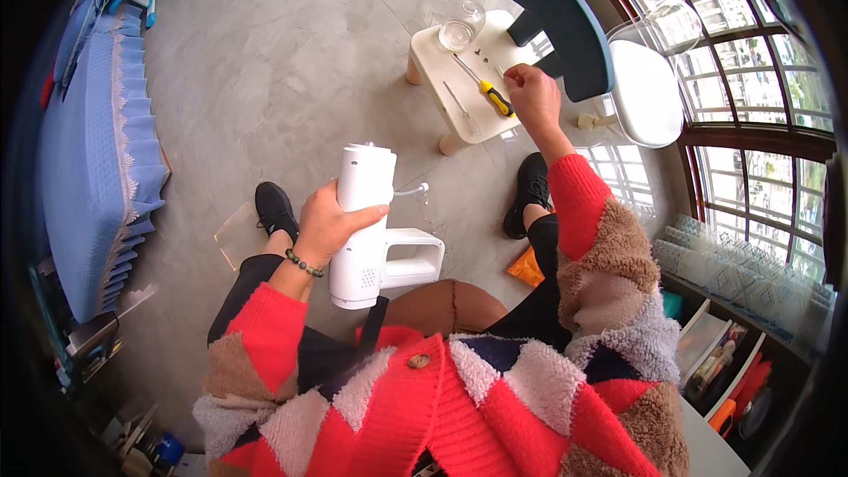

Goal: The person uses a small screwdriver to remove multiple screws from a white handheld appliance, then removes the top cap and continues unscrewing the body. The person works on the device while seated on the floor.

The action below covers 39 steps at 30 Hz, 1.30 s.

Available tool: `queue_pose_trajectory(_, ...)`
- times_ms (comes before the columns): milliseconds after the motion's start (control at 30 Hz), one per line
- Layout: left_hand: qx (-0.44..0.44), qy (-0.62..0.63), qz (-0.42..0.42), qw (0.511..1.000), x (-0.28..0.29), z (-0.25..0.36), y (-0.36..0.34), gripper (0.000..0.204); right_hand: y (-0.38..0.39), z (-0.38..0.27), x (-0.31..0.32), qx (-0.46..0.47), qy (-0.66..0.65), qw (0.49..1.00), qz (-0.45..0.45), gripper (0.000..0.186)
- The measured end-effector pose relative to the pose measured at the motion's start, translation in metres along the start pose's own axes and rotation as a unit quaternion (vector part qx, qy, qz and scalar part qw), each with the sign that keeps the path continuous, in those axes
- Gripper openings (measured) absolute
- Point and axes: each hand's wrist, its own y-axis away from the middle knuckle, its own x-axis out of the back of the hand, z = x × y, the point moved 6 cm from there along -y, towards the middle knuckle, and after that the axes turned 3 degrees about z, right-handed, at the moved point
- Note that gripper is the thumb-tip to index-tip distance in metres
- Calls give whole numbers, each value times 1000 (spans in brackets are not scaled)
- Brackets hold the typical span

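Note:
My left hand point(332, 223) is wrapped round a white handled appliance point(358, 252), a tall rounded body with a loop handle and small vent holes. A thin white tube point(412, 189) with a small end piece sticks out from its side. My right hand point(533, 95) is closed in a pinch over the cream seat point(439, 76) of a small chair; what its fingertips hold is too small to name. Beside it lies a yellow and black screwdriver point(488, 91). Also on the seat are a thin metal rod point(458, 99), several small dark screws point(482, 56) and a clear jar point(457, 34).
The chair's dark backrest point(565, 31) rises just beyond my right hand. A white round-topped seat point(647, 93) stands by the barred windows. A blue-covered bed point(84, 159) is at the left. An orange packet point(527, 267) lies on the floor near my right leg; open drawers point(720, 358) are lower right.

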Motion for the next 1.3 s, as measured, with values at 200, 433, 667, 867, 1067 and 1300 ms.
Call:
queue_pose_trajectory(200,-16,-51,10,999,0,7,-1,46,-46,-2,-37,56,55,996,29,13)
queue_pose_trajectory(433,-13,-83,22,996,3,6,-1,48,-69,24,-71,50,111,992,18,10)
queue_pose_trajectory(667,-15,-82,17,996,-1,2,-3,50,-60,20,-81,123,169,978,30,9)
queue_pose_trajectory(867,-15,-87,14,996,-2,5,-3,49,-58,21,-89,166,210,963,41,7)
queue_pose_trajectory(1067,-1,-91,23,996,2,2,-4,48,-55,18,-78,203,225,952,46,6)
queue_pose_trajectory(1300,-25,-54,22,998,1,8,0,51,-21,-70,-7,67,-127,985,-93,13)
